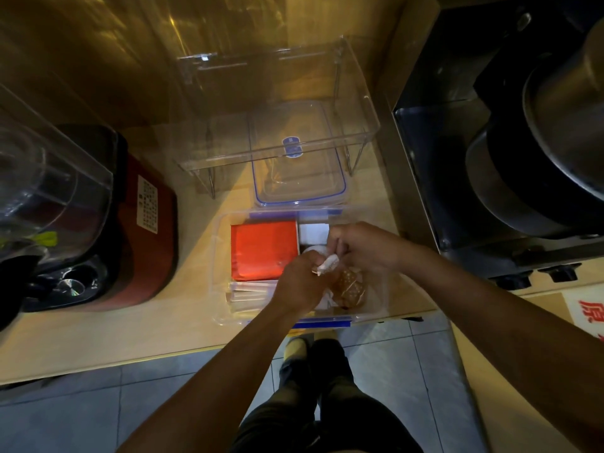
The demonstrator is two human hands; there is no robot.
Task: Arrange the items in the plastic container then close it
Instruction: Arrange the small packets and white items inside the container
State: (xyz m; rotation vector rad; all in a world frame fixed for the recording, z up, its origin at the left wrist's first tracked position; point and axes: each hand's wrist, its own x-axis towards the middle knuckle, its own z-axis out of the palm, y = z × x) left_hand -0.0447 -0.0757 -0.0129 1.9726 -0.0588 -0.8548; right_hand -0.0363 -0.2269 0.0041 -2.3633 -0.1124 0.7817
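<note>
A clear plastic container with blue clips stands open at the counter's front edge. Inside lie an orange-red packet at the left, white sachets along the front left, a white square at the back and a brownish bagged item at the right. My left hand and my right hand meet over the container's middle. Both pinch a small white wrapper between them. The clear lid with a blue seal and blue label lies flat behind the container.
A clear acrylic shelf on wire legs stands over the lid at the back. A red and black appliance with a clear jug sits at the left. A large dark metal machine fills the right. Tiled floor lies below the counter edge.
</note>
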